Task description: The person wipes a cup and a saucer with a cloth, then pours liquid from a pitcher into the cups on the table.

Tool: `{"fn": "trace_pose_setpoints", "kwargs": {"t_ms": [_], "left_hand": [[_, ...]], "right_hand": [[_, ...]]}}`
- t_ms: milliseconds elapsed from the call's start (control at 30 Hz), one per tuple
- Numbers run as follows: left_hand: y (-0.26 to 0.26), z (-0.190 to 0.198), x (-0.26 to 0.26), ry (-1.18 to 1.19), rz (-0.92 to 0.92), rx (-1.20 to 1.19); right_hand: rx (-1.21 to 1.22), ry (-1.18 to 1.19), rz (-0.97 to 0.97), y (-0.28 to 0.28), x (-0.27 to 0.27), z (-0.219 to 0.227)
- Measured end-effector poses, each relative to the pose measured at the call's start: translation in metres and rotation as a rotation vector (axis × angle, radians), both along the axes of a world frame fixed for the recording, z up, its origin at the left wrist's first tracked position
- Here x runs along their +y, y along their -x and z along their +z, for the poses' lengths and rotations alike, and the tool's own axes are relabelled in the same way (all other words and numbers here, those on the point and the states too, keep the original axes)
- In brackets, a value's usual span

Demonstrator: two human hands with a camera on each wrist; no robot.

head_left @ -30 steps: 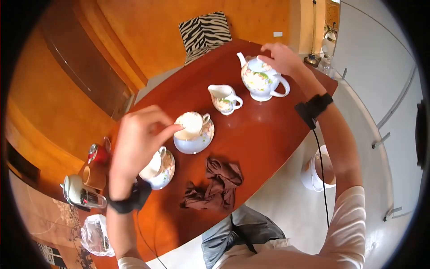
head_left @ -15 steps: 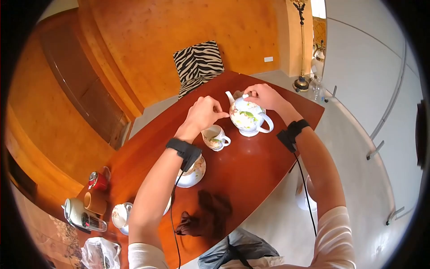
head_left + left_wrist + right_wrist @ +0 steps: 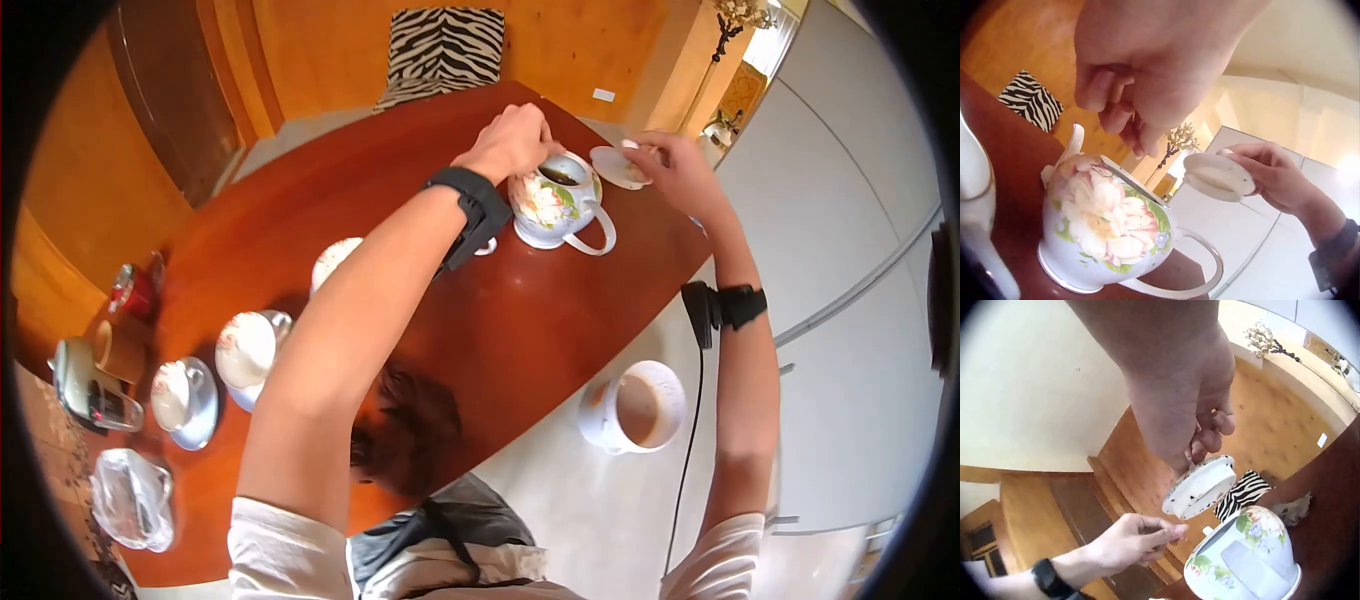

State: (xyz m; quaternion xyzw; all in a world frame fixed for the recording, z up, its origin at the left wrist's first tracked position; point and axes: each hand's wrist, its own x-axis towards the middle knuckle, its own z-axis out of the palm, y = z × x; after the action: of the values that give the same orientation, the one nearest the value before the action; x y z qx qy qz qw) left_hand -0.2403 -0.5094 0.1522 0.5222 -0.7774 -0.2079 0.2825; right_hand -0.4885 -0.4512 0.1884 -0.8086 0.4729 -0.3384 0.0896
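Observation:
The floral teapot (image 3: pixel 545 208) stands uncovered on the table, its dark interior visible in the head view. My left hand (image 3: pixel 508 142) is beside its rim; in the left wrist view this hand (image 3: pixel 1141 69) is above the pot, fingers curled. Thumb and fingertips come together in the right wrist view, with nothing visible between them. To the right of the pot, my right hand (image 3: pixel 683 175) grips the lid (image 3: pixel 613 167) by its knob. The lid (image 3: pixel 1200 489) is tilted, its pale underside showing. Behind my left wrist the creamer is mostly hidden, only its handle (image 3: pixel 487 247) showing.
Cups (image 3: pixel 245 350) with saucers (image 3: pixel 205 405) stand left of my left forearm, one partly covered by it. A dark cloth (image 3: pixel 405 430) lies near the front edge. Far left are a red object (image 3: pixel 135 290) and a plastic bag (image 3: pixel 132 500). A bucket (image 3: pixel 600 415) stands beside the table.
My right hand has lifted the lid off the teapot and moved it right. My left hand has travelled from the cups, past the creamer, to the teapot's rim. The head view has shifted.

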Motion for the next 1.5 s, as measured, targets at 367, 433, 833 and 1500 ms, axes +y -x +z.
{"fn": "trace_pose_setpoints", "kwargs": {"t_ms": [367, 433, 833, 1500], "left_hand": [[0.016, -0.017, 0.005, 0.223, -0.083, -0.076], [0.013, -0.013, 0.009, 0.184, -0.084, -0.069], [0.0, -0.013, 0.026, 0.172, -0.25, 0.288], [-0.055, -0.04, 0.342, -0.621, -1.043, -0.269]], "right_hand": [[0.042, -0.051, -0.1, 0.022, 0.061, 0.005], [0.036, -0.049, -0.103, 0.022, 0.058, 0.006], [-0.007, -0.018, -0.111, 0.011, 0.048, 0.001], [0.035, 0.082, -0.04, -0.038, -0.003, -0.031]]}}
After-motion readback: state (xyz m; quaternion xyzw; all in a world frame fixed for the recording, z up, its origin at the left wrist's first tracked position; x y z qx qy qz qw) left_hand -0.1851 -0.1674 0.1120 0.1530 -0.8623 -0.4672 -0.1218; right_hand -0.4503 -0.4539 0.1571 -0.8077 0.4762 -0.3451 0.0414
